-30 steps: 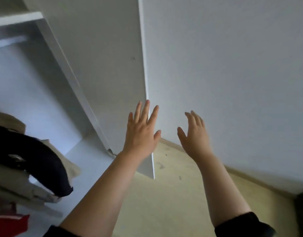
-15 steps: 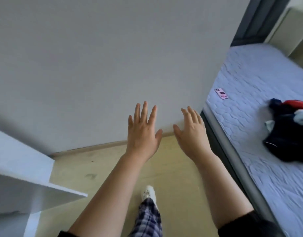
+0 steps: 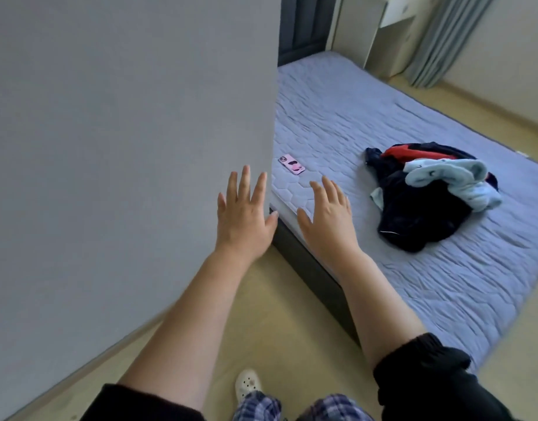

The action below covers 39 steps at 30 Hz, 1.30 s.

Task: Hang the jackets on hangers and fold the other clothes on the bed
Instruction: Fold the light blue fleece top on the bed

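Note:
A pile of clothes (image 3: 425, 214) lies on the lilac quilted bed (image 3: 443, 293), right of centre: a dark navy garment underneath, a red piece (image 3: 413, 151) at the top and a light blue fleece (image 3: 456, 180) over it. My left hand (image 3: 243, 217) is held out in front of me with straight, spread fingers, empty, in front of the grey wall's corner. My right hand (image 3: 330, 220) is beside it, fingers relaxed and empty, over the near edge of the bed. Both hands are well short of the pile.
A grey wall (image 3: 125, 147) fills the left half and ends at a corner by the bed. A pink phone (image 3: 292, 164) lies on the mattress near that corner. A dark headboard (image 3: 304, 22), a pale cabinet (image 3: 364, 31) and curtains (image 3: 446, 41) stand at the far end. Yellowish floor lies below.
My view has swung right from the open wardrobe, past the wall, to the bed. The clothes pile and phone have come into fuller view. Both hands stay raised, open and empty.

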Each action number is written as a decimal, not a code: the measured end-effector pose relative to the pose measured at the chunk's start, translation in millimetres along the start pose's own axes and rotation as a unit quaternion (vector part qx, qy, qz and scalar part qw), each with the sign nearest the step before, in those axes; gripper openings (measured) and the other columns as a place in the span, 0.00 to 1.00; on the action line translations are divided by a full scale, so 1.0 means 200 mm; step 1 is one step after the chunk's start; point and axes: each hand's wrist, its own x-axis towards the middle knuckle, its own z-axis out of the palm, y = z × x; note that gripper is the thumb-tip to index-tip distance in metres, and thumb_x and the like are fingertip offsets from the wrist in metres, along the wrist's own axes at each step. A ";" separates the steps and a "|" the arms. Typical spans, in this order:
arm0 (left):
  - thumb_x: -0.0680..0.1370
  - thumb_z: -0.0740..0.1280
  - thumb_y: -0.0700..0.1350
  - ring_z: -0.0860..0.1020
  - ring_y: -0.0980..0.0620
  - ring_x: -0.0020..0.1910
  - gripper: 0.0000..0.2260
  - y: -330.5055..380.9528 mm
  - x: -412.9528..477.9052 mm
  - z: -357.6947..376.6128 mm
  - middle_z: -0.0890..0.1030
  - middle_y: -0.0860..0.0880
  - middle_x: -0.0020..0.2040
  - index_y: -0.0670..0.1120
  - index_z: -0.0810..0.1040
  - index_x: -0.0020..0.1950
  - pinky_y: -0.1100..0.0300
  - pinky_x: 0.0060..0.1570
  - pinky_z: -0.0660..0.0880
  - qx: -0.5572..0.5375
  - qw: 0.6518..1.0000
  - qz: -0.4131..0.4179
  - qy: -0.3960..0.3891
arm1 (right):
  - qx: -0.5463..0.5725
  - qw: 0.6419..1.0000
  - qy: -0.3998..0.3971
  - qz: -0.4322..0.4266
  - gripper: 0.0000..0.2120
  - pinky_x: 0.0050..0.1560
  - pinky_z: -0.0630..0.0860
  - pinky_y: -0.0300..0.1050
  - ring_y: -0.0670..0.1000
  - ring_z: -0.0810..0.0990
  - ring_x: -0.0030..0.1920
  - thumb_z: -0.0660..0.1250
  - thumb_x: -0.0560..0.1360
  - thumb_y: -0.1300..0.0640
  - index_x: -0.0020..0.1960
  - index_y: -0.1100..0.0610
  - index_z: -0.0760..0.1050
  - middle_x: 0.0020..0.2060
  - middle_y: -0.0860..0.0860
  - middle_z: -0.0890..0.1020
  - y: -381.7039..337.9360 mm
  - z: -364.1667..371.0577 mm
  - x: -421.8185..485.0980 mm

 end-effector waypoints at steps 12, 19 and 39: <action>0.80 0.60 0.53 0.44 0.44 0.77 0.32 0.59 0.86 0.75 0.45 0.45 0.79 0.48 0.48 0.79 0.43 0.72 0.52 -0.071 0.993 0.032 -0.086 | -0.072 0.991 -0.044 0.100 0.28 0.75 0.48 0.54 0.55 0.50 0.76 0.60 0.79 0.50 0.75 0.59 0.57 0.76 0.57 0.55 0.92 0.02 0.55; 0.80 0.61 0.52 0.47 0.43 0.77 0.31 0.77 1.38 1.24 0.46 0.45 0.79 0.48 0.49 0.79 0.42 0.72 0.54 -0.094 0.991 -0.030 -0.086 | -0.123 0.987 -0.095 0.037 0.28 0.75 0.48 0.53 0.56 0.50 0.76 0.60 0.79 0.51 0.75 0.59 0.57 0.76 0.57 0.55 1.43 0.16 1.24; 0.81 0.57 0.52 0.46 0.43 0.77 0.30 0.72 1.65 2.82 0.44 0.45 0.79 0.49 0.45 0.79 0.43 0.72 0.56 -0.030 0.992 -0.070 -0.098 | -0.197 0.972 -0.098 -0.078 0.29 0.74 0.49 0.53 0.56 0.50 0.76 0.60 0.78 0.54 0.75 0.59 0.56 0.77 0.57 0.54 2.65 1.29 1.56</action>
